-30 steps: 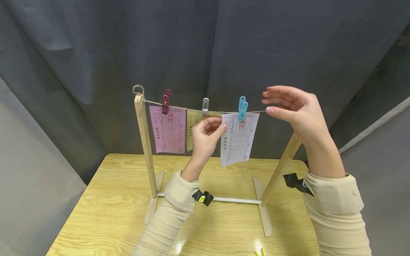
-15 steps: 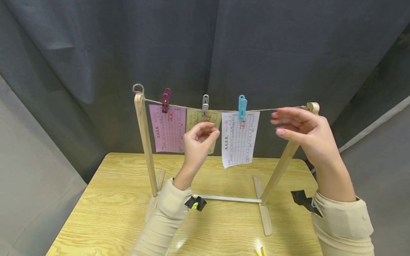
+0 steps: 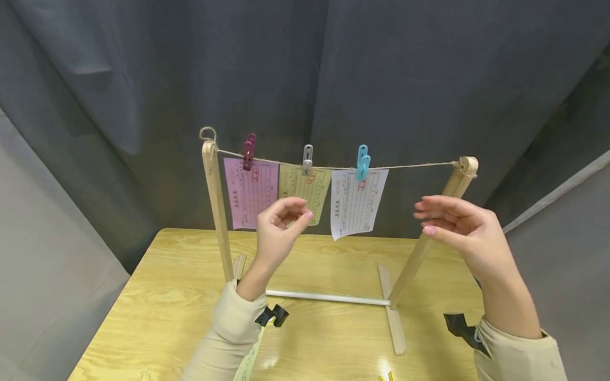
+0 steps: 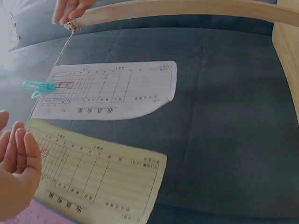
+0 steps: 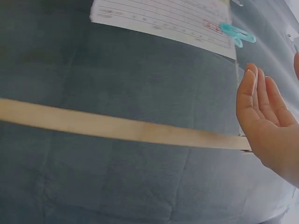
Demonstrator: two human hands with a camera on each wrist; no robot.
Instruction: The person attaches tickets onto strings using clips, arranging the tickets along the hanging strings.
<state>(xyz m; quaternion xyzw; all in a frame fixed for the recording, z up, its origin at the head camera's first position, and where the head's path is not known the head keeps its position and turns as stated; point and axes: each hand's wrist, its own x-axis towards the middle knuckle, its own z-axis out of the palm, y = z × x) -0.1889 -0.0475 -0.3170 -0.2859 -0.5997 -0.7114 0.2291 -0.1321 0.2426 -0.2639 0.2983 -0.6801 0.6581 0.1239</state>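
Three printed slips hang from a string (image 3: 414,166). A purple clothespin (image 3: 249,152) grips the pink slip (image 3: 251,193), a grey clothespin (image 3: 307,160) the yellow slip (image 3: 314,193), and a blue clothespin (image 3: 363,163) the white slip (image 3: 357,203). In front of the yellow slip, my left hand (image 3: 281,227) holds nothing, its fingers loosely bent; it hides that slip's lower left part. My right hand (image 3: 467,238), also holding nothing, is before the right post with relaxed fingers. In the right wrist view the fingers (image 5: 264,95) are nearly straight.
Two wooden posts (image 3: 216,206) on flat feet carry the string, joined low by a white rod (image 3: 329,297). The stand is on a wood-grain table (image 3: 143,312). A greenish printed paper (image 3: 249,362) lies by my left sleeve. Small yellow things (image 3: 391,376) show at the front edge.
My left hand has let go of the white slip and moved down and left. My right hand has left the string and dropped lower right. The white slip's lower edge sways.
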